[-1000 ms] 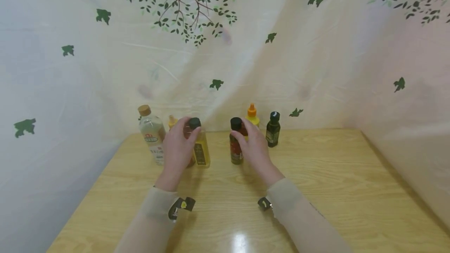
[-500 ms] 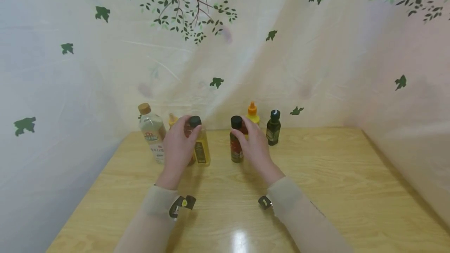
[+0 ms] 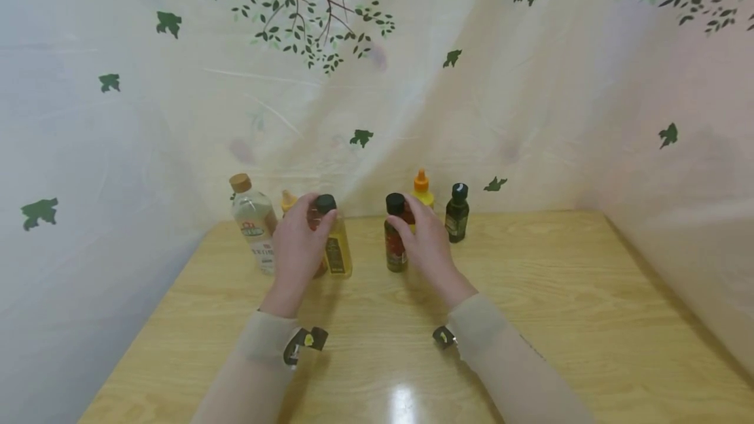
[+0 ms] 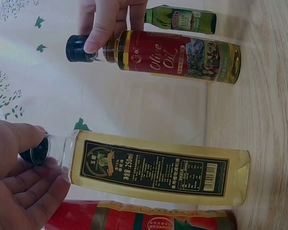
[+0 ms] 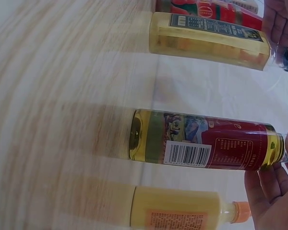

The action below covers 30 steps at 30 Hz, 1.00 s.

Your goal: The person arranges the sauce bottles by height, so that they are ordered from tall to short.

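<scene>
In the head view my left hand (image 3: 297, 241) grips the neck of a square oil bottle (image 3: 338, 257) just under its dark cap. The left wrist view shows this oil bottle's (image 4: 149, 167) pale yellow contents and black label. My right hand (image 3: 430, 244) pinches the neck of an olive oil bottle (image 3: 396, 250) with a black cap. Its red "Olive Oil" label faces the left wrist view, where the olive oil bottle (image 4: 177, 55) shows in full. Both bottles stand upright on the table, a gap between them.
A tall clear bottle (image 3: 253, 224) with a tan cap and a red bottle (image 4: 134, 216) stand by my left hand. Behind my right hand is a yellow squeeze bottle (image 3: 422, 195); a small dark green bottle (image 3: 456, 218) stands farther right. A leaf-printed curtain (image 3: 377, 97) hangs behind the table (image 3: 530, 319).
</scene>
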Motion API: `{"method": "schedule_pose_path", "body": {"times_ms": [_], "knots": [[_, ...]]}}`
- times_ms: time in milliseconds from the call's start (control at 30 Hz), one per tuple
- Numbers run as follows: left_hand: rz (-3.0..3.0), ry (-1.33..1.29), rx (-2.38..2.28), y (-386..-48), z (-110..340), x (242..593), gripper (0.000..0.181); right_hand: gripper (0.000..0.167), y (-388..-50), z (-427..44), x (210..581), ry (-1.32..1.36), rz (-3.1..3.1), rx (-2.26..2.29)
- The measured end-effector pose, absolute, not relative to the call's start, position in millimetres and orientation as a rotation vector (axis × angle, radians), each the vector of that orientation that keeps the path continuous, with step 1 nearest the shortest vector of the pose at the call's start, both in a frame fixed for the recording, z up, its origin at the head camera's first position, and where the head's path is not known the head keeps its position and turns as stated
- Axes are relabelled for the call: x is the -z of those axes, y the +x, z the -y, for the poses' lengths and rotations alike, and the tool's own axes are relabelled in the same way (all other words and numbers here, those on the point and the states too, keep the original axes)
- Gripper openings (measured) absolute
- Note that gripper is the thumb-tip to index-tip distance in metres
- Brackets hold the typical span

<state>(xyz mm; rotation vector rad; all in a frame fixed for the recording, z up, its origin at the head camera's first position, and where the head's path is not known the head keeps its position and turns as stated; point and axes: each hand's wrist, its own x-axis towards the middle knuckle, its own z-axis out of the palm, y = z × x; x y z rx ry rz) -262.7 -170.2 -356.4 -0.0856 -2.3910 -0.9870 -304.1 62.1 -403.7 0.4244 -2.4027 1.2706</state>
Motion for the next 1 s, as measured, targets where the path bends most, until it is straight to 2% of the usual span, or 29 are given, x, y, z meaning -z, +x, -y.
{"method": "schedule_pose_path", "body": {"times_ms": [600, 1000], "knots": [[2.38, -0.097, 0.982, -261, 172, 358, 0.042, 0.032, -298, -56, 389, 0.524, 2.389, -1.26], [2.419, -0.087, 0.954, -261, 170, 354, 0.043, 0.032, -288, -41, 379, 0.564, 2.408, -1.306]]}}
